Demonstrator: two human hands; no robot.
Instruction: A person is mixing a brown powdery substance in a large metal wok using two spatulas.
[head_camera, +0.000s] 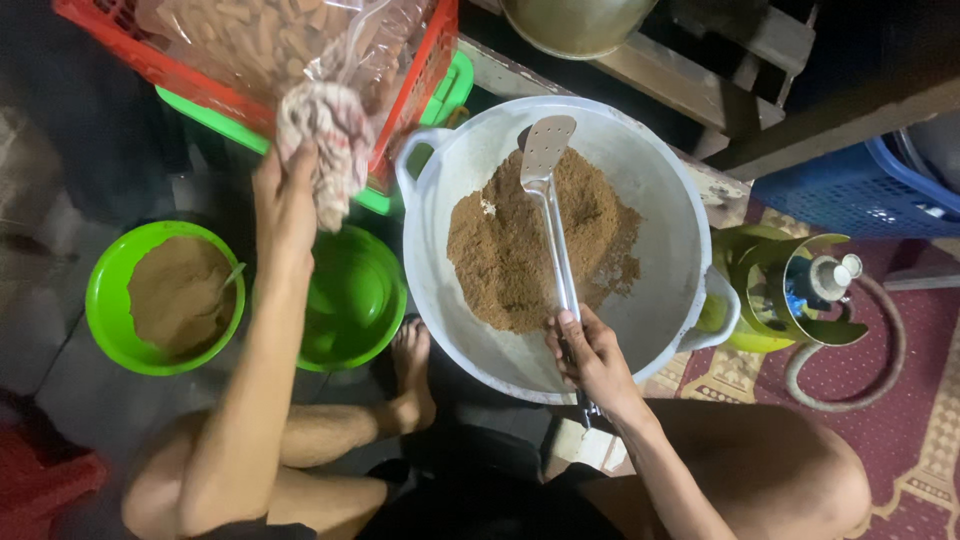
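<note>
The right hand (592, 358) grips the handle of a metal spatula (548, 190), whose flat blade lies at 12 o'clock on a heap of brown powder (520, 255) in a wide grey pan (660, 230). The left hand (285, 205), at 9 o'clock from the pan, clutches a bunched checked cloth (325, 140) above an empty green bowl (355, 300). Farther at 9 o'clock sits a second green bowl (105, 300) holding brown powder. At 11 o'clock stands a red basket (420, 60) with a plastic bag inside.
</note>
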